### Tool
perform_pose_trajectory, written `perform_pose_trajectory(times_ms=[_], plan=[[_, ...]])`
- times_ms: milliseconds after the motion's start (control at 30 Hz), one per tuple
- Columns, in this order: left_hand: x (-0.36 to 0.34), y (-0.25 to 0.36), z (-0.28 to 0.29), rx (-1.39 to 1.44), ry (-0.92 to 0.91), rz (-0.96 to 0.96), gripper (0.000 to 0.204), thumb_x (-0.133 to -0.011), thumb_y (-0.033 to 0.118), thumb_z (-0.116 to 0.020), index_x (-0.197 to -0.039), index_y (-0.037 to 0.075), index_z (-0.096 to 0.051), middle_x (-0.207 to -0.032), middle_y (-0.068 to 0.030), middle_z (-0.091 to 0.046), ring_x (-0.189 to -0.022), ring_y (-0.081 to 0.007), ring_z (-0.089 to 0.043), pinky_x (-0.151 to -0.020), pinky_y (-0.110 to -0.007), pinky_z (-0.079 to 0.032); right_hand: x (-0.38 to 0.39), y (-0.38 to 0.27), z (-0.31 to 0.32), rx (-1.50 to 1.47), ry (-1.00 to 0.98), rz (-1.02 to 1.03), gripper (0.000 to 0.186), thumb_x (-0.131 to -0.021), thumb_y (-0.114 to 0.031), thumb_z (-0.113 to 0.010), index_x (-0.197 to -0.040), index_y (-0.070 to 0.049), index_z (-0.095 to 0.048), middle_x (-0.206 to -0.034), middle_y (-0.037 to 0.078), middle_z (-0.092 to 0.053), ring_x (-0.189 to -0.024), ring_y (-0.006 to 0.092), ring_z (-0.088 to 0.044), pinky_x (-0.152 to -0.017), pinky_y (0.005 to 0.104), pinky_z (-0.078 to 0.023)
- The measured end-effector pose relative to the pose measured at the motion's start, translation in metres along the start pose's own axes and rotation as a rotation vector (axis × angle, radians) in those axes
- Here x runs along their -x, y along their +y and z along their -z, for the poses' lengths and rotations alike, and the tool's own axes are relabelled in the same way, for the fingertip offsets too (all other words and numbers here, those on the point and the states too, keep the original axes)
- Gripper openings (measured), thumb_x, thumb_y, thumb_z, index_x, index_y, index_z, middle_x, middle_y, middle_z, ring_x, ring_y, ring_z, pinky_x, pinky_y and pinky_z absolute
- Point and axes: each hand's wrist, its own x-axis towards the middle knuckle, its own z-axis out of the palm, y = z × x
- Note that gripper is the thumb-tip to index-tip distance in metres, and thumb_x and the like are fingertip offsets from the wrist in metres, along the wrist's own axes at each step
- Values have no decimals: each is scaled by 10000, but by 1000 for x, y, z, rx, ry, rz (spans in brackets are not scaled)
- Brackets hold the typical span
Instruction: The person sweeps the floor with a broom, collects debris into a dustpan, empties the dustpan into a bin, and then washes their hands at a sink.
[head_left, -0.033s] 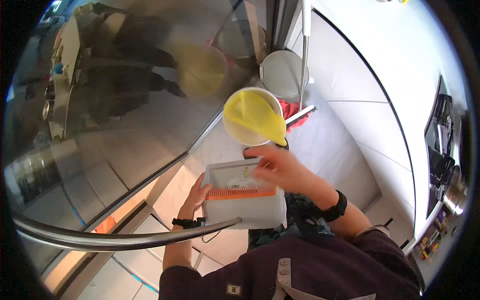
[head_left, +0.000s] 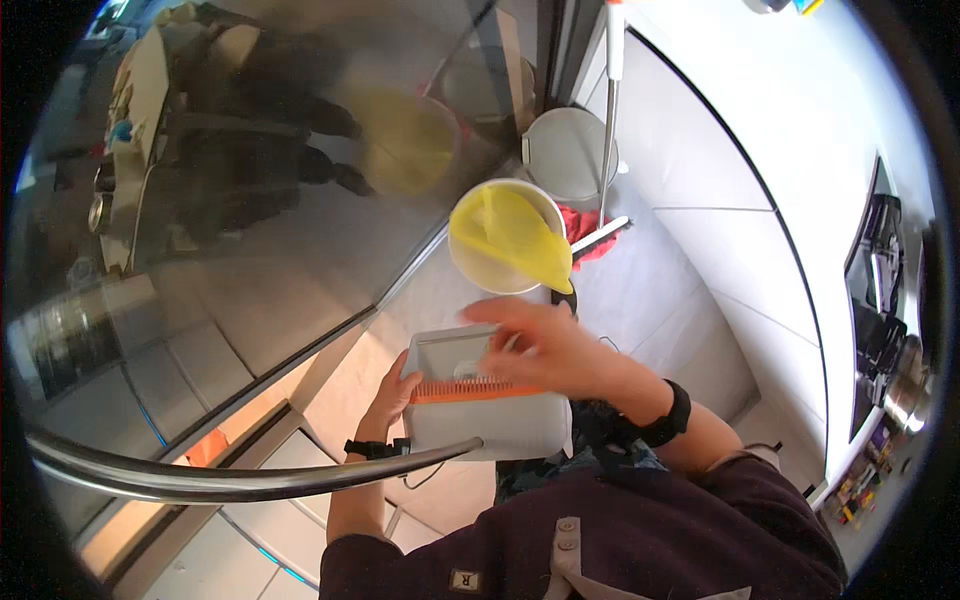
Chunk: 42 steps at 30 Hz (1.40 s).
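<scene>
A light grey dustpan (head_left: 489,428) with a row of orange comb teeth (head_left: 462,390) is held in front of my body. My left hand (head_left: 393,390) grips its left edge, the thumb on top. My right hand (head_left: 545,345) is over the dustpan's far right part, its fingers partly bent and smeared by motion. Whether it holds anything cannot be made out. Just beyond stands a round white bin (head_left: 468,268), lined with a yellow bag (head_left: 510,232) that hangs over its right rim.
A grey round container (head_left: 570,152) stands behind the bin. Beside it are a red cloth (head_left: 597,255) and a brush head (head_left: 600,236) under a metal pole (head_left: 611,130). A dark glossy door (head_left: 250,270) with a curved metal handle (head_left: 260,486) fills the left. White cabinet fronts (head_left: 745,250) line the right.
My right hand has shifted slightly left over the dustpan. My left hand and the dustpan stay nearly in place.
</scene>
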Motion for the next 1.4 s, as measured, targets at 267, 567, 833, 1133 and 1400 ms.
perform_pose_trajectory(times_ms=[267,567,833,1133,1400], plan=[[21,-81,33,-330,200,-176,635,-796,174,-550,-1320,10,-229,-1185,-170,-456,-1003,-216,-505,-845,-336,-422,-43,-141,-71,-54,-399,598,655,-676,-300,-664,-1176,23,-390,-847,200,-560,-732,354,-558,-688,379,-445],[111,-204,70,-593,552,-274,611,-800,191,-554,-1299,2,-257,-1170,-183,-466,-983,-226,-522,-831,-344,-434,1,-166,-149,235,-384,530,284,-707,-314,-631,-721,-34,-587,-512,127,-531,-488,251,-552,-485,333,-423],[175,-255,127,-233,742,-165,534,-787,293,-590,-1198,-8,-428,-1155,-239,-476,-1031,-298,-498,-851,-378,-413,-13,-73,-246,693,-194,291,387,-706,-454,-617,-659,-71,-581,-579,94,-566,-578,261,-565,-558,347,-431],[267,-475,-9,-199,799,270,496,-747,381,-563,-1044,-14,-542,-951,-199,-589,-908,-324,-553,-790,-393,-437,-63,53,-282,640,-75,5,434,-688,-491,-586,-681,-57,-585,-633,142,-584,-628,280,-582,-579,389,-433],[281,-484,-144,224,800,373,490,-750,378,-537,-1015,-33,-563,-980,-208,-589,-924,-330,-558,-794,-378,-440,-126,162,-251,513,91,22,206,-749,-249,-612,-826,-59,-619,-756,28,-603,-709,109,-565,-567,261,-456]])
